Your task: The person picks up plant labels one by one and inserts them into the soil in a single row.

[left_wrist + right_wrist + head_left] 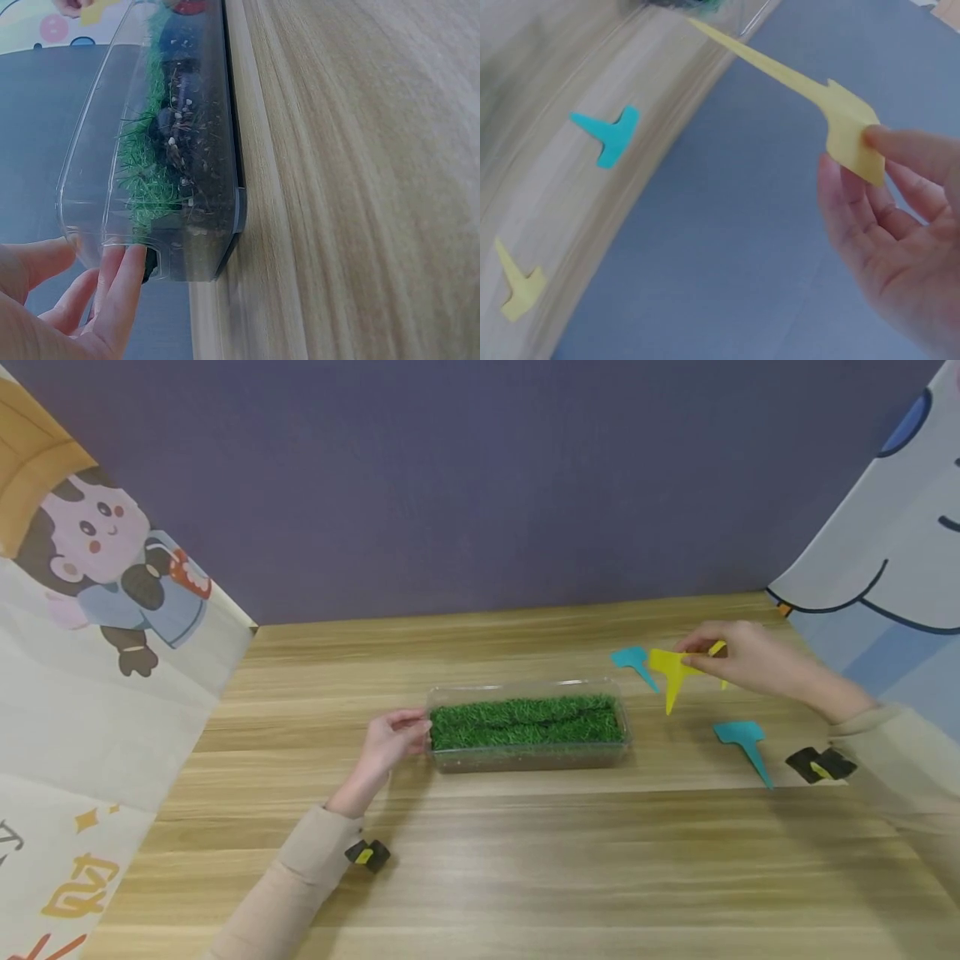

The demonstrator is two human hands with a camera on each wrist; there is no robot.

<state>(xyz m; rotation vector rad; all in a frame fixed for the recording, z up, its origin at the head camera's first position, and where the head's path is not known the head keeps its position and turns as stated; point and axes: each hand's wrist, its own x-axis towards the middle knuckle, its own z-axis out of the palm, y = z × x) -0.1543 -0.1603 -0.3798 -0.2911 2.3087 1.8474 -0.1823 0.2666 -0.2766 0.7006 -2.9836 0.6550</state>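
A clear plastic box point(528, 758) holds dark soil topped with green artificial grass point(525, 722). My left hand point(390, 743) is at the box's left end; in the left wrist view its fingertips touch the end wall and the thumb is at the rim. My right hand point(738, 660) pinches a yellow T-shaped plant label point(672, 677) by its wide head, between thumb and fingers. The label's pointed stem hangs down, over the table right of the box. In the right wrist view the stem point(757, 64) points towards the box.
A blue plant label point(633, 660) lies behind the held one, and another blue label point(742, 735) lies nearer the front. A second yellow label point(523, 294) lies on the wooden table point(525, 860), partly hidden by my right hand in the head view. A dark wall point(480, 485) stands behind.
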